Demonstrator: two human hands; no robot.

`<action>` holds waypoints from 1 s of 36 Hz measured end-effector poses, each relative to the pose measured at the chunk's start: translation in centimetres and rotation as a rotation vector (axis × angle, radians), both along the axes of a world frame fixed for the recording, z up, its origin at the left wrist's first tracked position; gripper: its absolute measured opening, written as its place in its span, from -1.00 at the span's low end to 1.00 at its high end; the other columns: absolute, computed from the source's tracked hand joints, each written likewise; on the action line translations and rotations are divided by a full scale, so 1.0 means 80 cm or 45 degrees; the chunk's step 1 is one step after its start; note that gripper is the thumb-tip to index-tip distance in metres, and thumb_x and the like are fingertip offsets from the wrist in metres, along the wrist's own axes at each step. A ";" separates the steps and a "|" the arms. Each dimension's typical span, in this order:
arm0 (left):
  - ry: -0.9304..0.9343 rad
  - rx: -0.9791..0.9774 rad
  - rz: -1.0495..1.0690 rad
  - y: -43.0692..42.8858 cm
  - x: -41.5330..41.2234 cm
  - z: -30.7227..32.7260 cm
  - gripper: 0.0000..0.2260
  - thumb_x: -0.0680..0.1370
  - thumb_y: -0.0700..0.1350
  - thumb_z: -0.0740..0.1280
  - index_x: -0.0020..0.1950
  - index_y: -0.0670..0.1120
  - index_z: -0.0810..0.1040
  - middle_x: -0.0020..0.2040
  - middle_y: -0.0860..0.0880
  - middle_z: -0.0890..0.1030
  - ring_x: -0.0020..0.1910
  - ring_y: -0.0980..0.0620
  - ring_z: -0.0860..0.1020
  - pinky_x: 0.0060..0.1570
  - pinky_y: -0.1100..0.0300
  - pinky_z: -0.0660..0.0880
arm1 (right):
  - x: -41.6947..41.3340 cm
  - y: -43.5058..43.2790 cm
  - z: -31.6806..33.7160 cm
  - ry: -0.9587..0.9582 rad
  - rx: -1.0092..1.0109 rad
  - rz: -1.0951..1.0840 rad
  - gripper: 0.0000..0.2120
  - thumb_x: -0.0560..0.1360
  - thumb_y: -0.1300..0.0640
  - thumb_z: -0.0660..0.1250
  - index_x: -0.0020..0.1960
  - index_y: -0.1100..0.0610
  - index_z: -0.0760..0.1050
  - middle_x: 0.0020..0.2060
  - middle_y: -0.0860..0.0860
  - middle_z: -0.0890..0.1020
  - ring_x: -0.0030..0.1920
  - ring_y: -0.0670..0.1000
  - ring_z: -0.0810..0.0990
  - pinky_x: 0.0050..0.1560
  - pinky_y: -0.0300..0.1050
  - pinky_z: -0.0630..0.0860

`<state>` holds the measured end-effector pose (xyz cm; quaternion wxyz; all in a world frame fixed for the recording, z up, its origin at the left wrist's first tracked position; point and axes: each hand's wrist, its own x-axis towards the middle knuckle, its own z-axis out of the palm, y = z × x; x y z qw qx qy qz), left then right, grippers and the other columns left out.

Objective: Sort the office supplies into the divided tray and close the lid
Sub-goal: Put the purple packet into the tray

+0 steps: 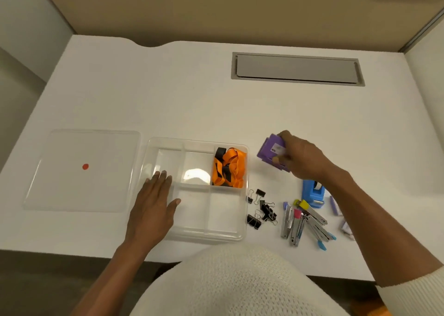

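1. Cream knit sweater (240,287) fills the bottom edge nearest the camera, both bare forearms reach out from it over a white desk (192,104)
2. Left hand (153,205) lies flat, palm down, fingers spread and holding nothing, on the left side of the clear divided tray (243,219); the fingertips reach over the tray's near-left part
3. Tray sits at desk centre, lid off, with three compartments along the far row and larger ones in the near row
4. Orange and black lanyards (228,168) are bunched in the far-right compartment; the other compartments look bare
5. Clear lid (81,171) lies flat on the desk just left of the tray, with a red dot (85,166) near its middle
6. Right hand (302,158) is closed around a purple tape dispenser (270,152), thumb on the near side, fingers over the top, to the right of the tray; can't tell if it is lifted or touching the desk
7. Blue tape dispenser (312,194) stands on the desk just under the right wrist
8. Black binder clips (262,210) are scattered just right of the tray's near-right corner
9. Staplers (305,224) with pink, yellow, purple and blue ends lie in a loose fan right of the clips
10. Small purple items (336,205) sit partly hidden behind the right forearm, can't tell what they are
11. Grey cable hatch (296,69) is set into the far right of the desk
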<state>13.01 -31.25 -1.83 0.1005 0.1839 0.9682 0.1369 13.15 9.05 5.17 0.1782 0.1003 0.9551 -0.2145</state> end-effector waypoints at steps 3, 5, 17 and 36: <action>0.004 0.020 -0.012 0.000 0.001 -0.002 -0.42 0.69 0.08 0.16 0.65 -0.17 0.26 0.67 -0.09 0.19 0.68 -0.04 0.12 0.66 -0.02 0.09 | -0.015 -0.048 0.033 0.164 -0.488 -0.356 -0.71 0.64 0.12 0.34 0.32 0.07 0.38 0.04 0.00 0.62 -0.07 0.05 0.62 -0.15 -0.02 0.55; 0.006 0.042 -0.009 -0.001 0.000 -0.004 -0.41 0.68 0.09 0.12 0.67 -0.15 0.23 0.68 -0.06 0.16 0.68 0.00 0.07 0.66 0.00 0.06 | -0.026 -0.094 0.047 0.165 -0.764 -0.502 -0.71 0.59 0.15 0.38 0.28 0.03 0.44 0.03 -0.06 0.62 -0.05 -0.06 0.62 -0.24 -0.18 0.52; 0.001 -0.005 -0.069 -0.011 0.003 -0.028 -0.32 0.72 0.11 0.15 0.72 -0.08 -0.10 0.73 -0.02 -0.18 0.71 0.03 -0.19 0.67 0.06 -0.04 | -0.078 -0.256 -0.027 -0.040 -0.376 -0.536 -0.43 0.46 0.07 0.55 0.36 0.22 0.40 0.24 0.16 0.63 0.23 0.20 0.64 0.13 0.13 0.68; -0.098 -0.072 -0.107 -0.009 -0.002 -0.023 -0.14 0.62 0.26 0.23 0.71 -0.05 -0.19 0.71 -0.03 -0.25 0.70 -0.04 -0.21 0.58 0.10 -0.15 | -0.050 -0.292 -0.054 0.142 0.081 -0.281 -0.42 0.49 -0.01 0.53 0.40 0.21 0.47 0.23 0.15 0.66 0.10 0.17 0.70 0.07 0.04 0.65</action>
